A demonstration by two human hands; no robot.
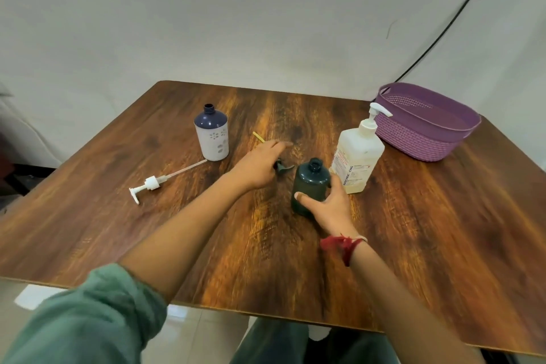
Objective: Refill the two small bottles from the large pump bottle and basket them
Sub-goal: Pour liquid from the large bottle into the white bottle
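Note:
A small dark green bottle [309, 186] stands open-necked at the table's middle, and my right hand [328, 207] grips its side. My left hand [260, 163] lies just left of it with fingers stretched, over a dark pump head [284, 168] whose yellowish tube [258, 137] sticks out beyond the hand. A second small bottle [211, 133], white with a navy shoulder and an open neck, stands upright at the back left. Its white pump [153, 182] lies flat on the table. The large pale pump bottle [359, 154] stands right of the green bottle.
A purple woven basket [428, 139] sits at the table's back right corner, with nothing visible inside. A black cable [443, 29] runs down the wall behind it. The wooden table [413, 230] has its front edge near my lap.

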